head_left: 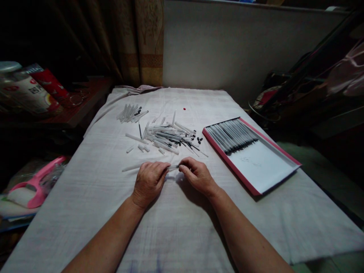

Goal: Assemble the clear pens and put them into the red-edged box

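Pen barrel [173,167], clear, at mid-frame, low over the cloth-covered bench [93,212]. Was gripped from both sides: by left hand [149,182], closed narrow over its left part with fingers curled down, and by right hand [197,176], pinched shut on its dark tip between thumb and forefinger. Sat just below a loose heap of pen parts [167,136]. Right of centre: pink-rimmed tray [227,161] with a row of pens [231,136]. Upper left: jar [25,93] with red lettering, too blurred to be read.
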Tool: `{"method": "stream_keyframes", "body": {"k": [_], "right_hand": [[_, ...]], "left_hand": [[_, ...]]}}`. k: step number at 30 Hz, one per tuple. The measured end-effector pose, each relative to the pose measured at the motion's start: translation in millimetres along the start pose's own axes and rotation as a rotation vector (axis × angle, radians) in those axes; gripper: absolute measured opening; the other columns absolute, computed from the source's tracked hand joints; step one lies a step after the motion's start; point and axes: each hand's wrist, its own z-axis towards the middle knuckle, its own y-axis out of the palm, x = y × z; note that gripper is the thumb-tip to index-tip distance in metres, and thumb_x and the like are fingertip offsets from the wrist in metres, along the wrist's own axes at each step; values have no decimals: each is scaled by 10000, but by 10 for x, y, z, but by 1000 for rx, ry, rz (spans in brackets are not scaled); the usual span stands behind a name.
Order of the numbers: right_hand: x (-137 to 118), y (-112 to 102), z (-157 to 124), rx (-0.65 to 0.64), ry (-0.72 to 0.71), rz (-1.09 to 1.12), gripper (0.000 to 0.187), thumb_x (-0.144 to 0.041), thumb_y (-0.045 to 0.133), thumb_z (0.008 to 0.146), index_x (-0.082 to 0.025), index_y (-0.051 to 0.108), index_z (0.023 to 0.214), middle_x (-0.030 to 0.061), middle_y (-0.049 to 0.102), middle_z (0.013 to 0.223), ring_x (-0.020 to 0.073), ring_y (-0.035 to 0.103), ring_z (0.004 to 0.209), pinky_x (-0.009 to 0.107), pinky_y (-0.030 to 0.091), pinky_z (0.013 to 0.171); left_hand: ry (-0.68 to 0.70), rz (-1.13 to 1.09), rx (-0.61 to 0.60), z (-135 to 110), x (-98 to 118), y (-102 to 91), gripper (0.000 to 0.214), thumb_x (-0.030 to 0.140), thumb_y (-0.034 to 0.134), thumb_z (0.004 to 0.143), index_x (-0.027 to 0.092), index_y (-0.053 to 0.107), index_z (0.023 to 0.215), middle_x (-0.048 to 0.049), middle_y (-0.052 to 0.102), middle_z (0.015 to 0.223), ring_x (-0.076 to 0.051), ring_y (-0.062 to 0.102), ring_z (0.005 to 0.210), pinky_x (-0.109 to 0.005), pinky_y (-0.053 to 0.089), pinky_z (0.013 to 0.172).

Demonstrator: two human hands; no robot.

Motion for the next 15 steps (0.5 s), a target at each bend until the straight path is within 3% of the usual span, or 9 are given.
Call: {"method": "stream_keyframes", "body": {"k": [6, 10, 15], "right_hand": [[-7, -15, 1, -19, 7, 5, 150, -280, 571, 847, -203, 626, 963, 12, 678, 817, 127, 582, 649, 239, 445, 624], [6, -15, 0, -9, -9, -41, 143, -296, 530, 881, -204, 632, 842, 10, 664, 754, 138, 598, 693, 244, 451, 670], [21, -13, -3, -16, -15, -39, 141, -280, 562, 863, -198, 632, 954, 13, 680, 792, 128, 590, 661, 232, 447, 634]], "left_hand": [[2, 6, -4, 3, 0, 0, 189, 238, 455, 968, 190, 596, 1084, -59, 723, 939, -206, 647, 845, -357, 436, 782], [4, 1, -6, 9, -2, -4, 192, 234, 457, 964, 190, 599, 1084, -61, 722, 935, -202, 650, 844, -355, 435, 782], [24, 1, 11, 10, -2, -1, 175, 218, 476, 957, 175, 594, 1079, -62, 718, 925, -205, 649, 841, -349, 427, 767]]}}
